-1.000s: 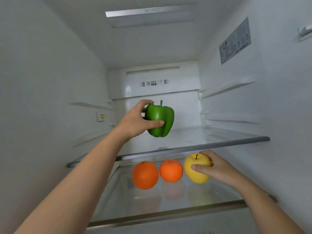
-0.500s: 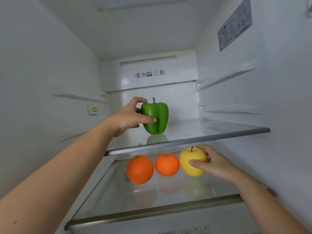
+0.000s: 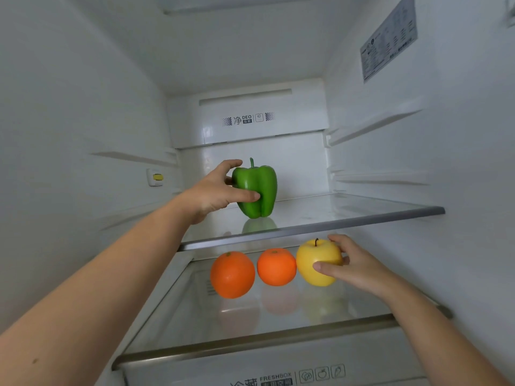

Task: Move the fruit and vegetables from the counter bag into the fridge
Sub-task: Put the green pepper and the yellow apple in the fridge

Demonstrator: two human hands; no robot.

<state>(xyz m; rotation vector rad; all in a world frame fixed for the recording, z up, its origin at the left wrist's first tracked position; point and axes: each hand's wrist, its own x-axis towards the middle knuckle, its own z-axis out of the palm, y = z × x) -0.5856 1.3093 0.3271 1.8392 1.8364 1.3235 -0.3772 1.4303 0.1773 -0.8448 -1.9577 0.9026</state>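
The left hand [image 3: 214,195] is closed round the side of the green pepper [image 3: 255,188], which stands upright on the upper glass shelf [image 3: 362,211]; it looks light, waxy and hollow, so a gentle grip around the body suits it. The right hand [image 3: 354,267] cups the yellow apple [image 3: 315,260] on the lower shelf [image 3: 278,335] beside two oranges [image 3: 232,274]; firm, smooth, apt to roll.

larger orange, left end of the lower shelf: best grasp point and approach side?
Grip the larger orange across its widest band, coming from the front and slightly left. It is round, so any opposing pair of points probably holds. Its right flank sits close to the smaller orange, and the upper glass shelf hangs low overhead, leaving little room for fingers there. The front and left sides are open.
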